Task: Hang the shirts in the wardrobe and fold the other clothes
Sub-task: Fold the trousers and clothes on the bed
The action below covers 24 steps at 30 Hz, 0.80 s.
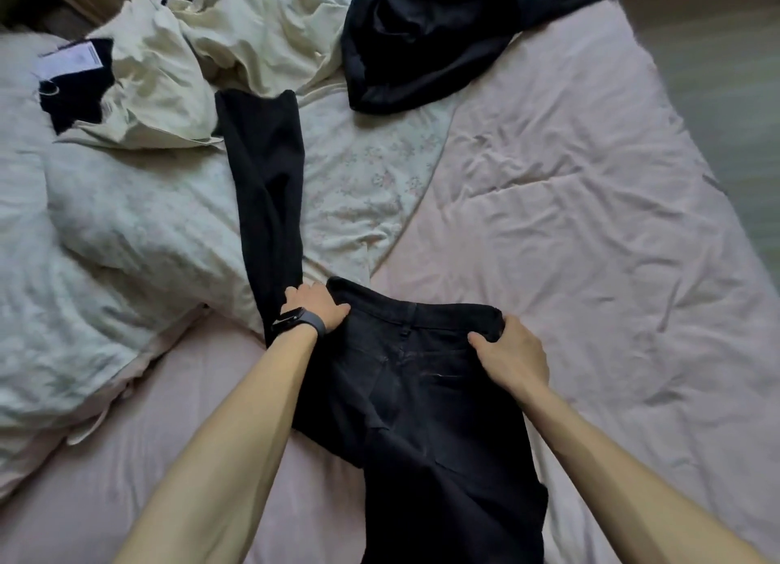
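Right hand [513,354] grips black jeans [413,394] at the waistband; left hand [316,306] seemingly pinches them too.

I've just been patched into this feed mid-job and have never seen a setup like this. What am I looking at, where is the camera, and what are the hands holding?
There is no machine here. A person is working with two bare hands, and the single picture comes from a wide-angle camera worn on their head, looking forward and down. That is why both forearms reach in from the bottom edge.

The surface is a bed with a pink sheet. On it lie black jeans, with one leg stretching away from the person. The right hand grips one end of the waistband. The left hand, with a watch on its wrist, holds the other end.

Further back lie a crumpled cream garment and a dark garment. White bedding is bunched on the left.
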Motion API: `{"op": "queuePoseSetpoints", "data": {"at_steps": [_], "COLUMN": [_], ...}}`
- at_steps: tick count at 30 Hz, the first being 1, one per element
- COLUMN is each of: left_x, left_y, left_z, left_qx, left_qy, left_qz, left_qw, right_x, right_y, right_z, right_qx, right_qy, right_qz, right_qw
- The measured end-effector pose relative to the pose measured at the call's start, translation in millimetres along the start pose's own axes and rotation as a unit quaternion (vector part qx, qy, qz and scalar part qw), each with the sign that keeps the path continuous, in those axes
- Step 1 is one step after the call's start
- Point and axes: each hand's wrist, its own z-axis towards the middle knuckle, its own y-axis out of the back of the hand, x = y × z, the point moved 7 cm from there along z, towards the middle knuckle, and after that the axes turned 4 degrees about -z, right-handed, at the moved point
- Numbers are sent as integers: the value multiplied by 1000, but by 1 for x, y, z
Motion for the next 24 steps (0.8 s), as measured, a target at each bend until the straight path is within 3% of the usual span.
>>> {"op": "queuePoseSetpoints", "data": {"at_steps": [4,8,13,17,24], "left_x": [-6,6,34,44,88], "left_y": [11,47,141,258,469], "left_z": [-12,-47,-130,-233,-397], "left_qx": [-16,-26,-94,-166,-282], "left_qy": [-6,-64,-155,-226,-334], "left_qz": [-168,-269,-422,-525,-571], "left_qw": [986,961,888,804,695], "right_x": [2,6,69,146,270], "right_y": [9,47,144,231,366], "right_z": [-9,-45,-129,-229,-417], "right_qx": [8,-51,-174,-253,-347], "right_qy": [11,23,83,159,307], "right_qz": [51,137,216,238,235], "right_qw": [999,989,957,924,855]}}
